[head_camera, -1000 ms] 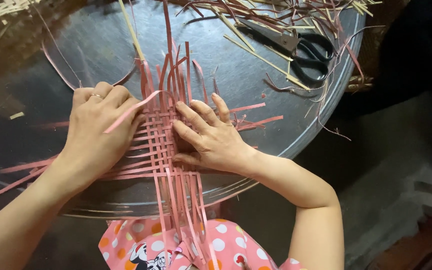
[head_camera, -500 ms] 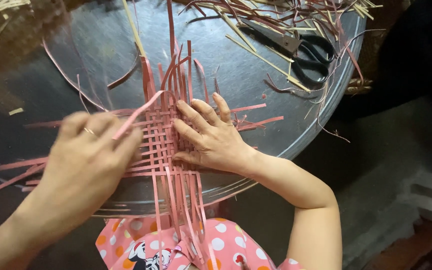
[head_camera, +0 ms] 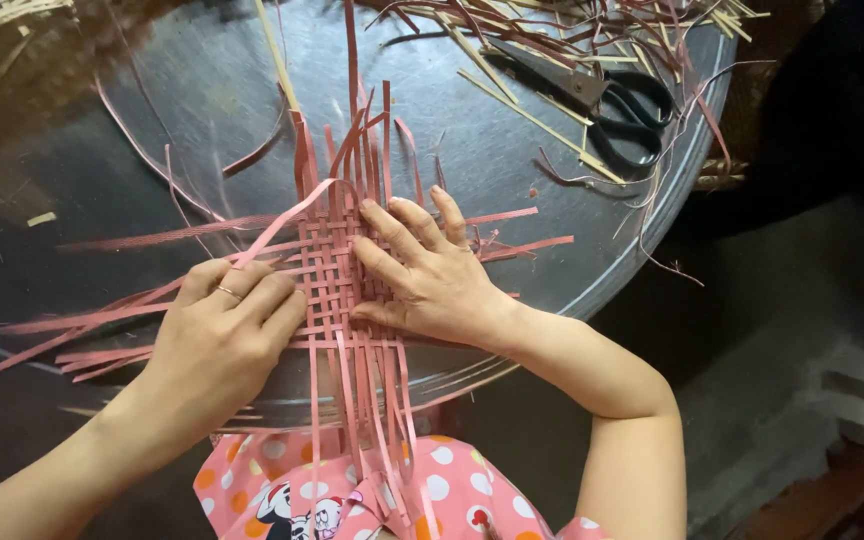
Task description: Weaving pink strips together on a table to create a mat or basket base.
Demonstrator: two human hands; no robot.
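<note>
Pink woven mat (head_camera: 337,275) on the round metal counter (head_camera: 572,200), middle plaited, strip ends loose; pressed flat under right hand (head_camera: 432,275), fingers spread; left hand (head_camera: 222,340) curled over its side strips.

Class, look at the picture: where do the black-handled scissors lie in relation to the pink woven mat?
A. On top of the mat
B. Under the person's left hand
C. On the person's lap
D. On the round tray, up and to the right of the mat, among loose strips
D: the scissors lie on the round metal tray among loose strips, well beyond the right hand that presses on the pink woven mat.
</note>
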